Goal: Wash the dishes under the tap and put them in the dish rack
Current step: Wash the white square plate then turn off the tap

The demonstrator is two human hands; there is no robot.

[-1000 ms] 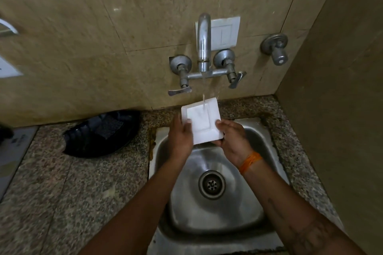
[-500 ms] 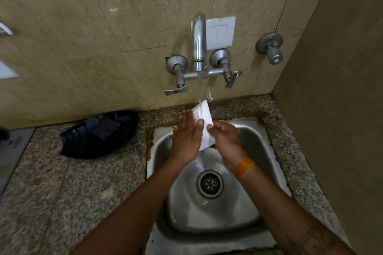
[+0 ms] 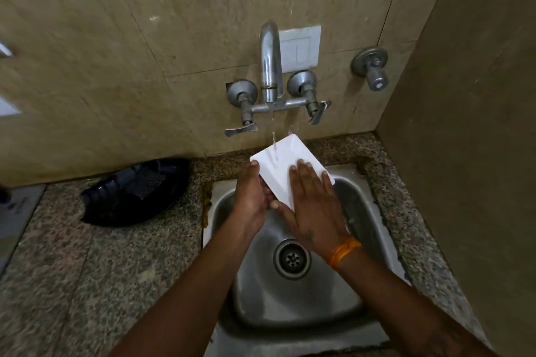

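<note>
A small white square plate [image 3: 278,165] is held over the steel sink [image 3: 374,217], tilted, with its flat underside facing up. Water runs from the wall tap [image 3: 270,66] onto its upper left part. My left hand [image 3: 251,194] grips the plate's left edge from below, fingers curled under it. My right hand [image 3: 314,203] lies flat on the plate's right side, fingers spread, with an orange thread at the wrist. No dish rack is in view.
A black plastic tray [image 3: 136,191] lies on the speckled granite counter [image 3: 87,269] left of the sink. A second valve [image 3: 372,68] sticks out of the wall at right. A brown side wall [image 3: 470,153] closes in the right side. The drain [image 3: 291,258] sits mid-basin.
The plate has been turned over, from face up through edge-on to underside up. My right hand went from gripping its right edge to lying flat on it.
</note>
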